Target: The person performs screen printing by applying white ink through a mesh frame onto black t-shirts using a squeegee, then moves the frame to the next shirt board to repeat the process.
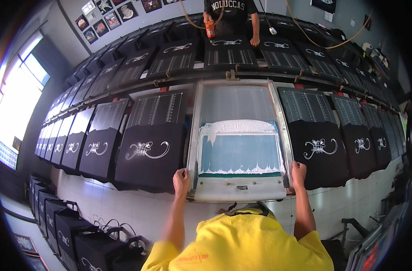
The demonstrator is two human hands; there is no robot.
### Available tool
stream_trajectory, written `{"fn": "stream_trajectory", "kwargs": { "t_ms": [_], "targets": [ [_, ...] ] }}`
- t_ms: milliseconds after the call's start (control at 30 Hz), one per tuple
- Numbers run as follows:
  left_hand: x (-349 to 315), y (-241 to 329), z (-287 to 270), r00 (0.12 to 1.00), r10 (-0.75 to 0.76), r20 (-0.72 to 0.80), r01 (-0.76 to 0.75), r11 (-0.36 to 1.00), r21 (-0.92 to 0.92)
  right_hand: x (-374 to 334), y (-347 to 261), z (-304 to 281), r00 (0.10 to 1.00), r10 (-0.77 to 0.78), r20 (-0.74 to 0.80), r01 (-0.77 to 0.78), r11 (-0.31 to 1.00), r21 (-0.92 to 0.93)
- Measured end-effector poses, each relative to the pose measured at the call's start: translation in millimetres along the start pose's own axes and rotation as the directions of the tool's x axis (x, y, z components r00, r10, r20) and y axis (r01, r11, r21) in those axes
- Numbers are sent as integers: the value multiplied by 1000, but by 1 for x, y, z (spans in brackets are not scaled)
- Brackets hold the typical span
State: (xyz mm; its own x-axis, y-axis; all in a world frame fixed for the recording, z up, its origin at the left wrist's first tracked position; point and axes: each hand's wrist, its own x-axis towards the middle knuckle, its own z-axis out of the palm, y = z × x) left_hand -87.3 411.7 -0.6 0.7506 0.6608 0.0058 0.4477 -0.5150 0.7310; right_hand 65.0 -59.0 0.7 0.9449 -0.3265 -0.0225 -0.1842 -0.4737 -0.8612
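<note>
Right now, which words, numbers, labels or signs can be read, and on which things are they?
Co-worker's black T-shirt: pale capital lettering, not copied here.
Yellow T-shirt: orange lettering, not copied here.
Printing boards: ruler-like white marks, too small to read.
Wall pictures: too small to read.

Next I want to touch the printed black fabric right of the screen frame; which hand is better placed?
Probably your right hand: it is at the right edge of the screen frame, beside that black fabric. Your left hand is at the opposite edge, with the frame's width in between.
</note>
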Motion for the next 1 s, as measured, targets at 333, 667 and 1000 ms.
{"fn": "stream_trajectory", "kwargs": {
  "t_ms": [333,667,1000],
  "targets": [
    [-1,-6,3,998,-53,25,53,998,-21,3,10,1,1000,-22,3,22,997,-69],
    [7,5,-15,991,5,132,-7,1000,17,-3,-1,7,994,-96,-52,90,989,-115],
    [13,-11,-4,983,93,155,-106,991,76,-8,0,15,989,-142,-46,125,956,-264]
  ]
}}
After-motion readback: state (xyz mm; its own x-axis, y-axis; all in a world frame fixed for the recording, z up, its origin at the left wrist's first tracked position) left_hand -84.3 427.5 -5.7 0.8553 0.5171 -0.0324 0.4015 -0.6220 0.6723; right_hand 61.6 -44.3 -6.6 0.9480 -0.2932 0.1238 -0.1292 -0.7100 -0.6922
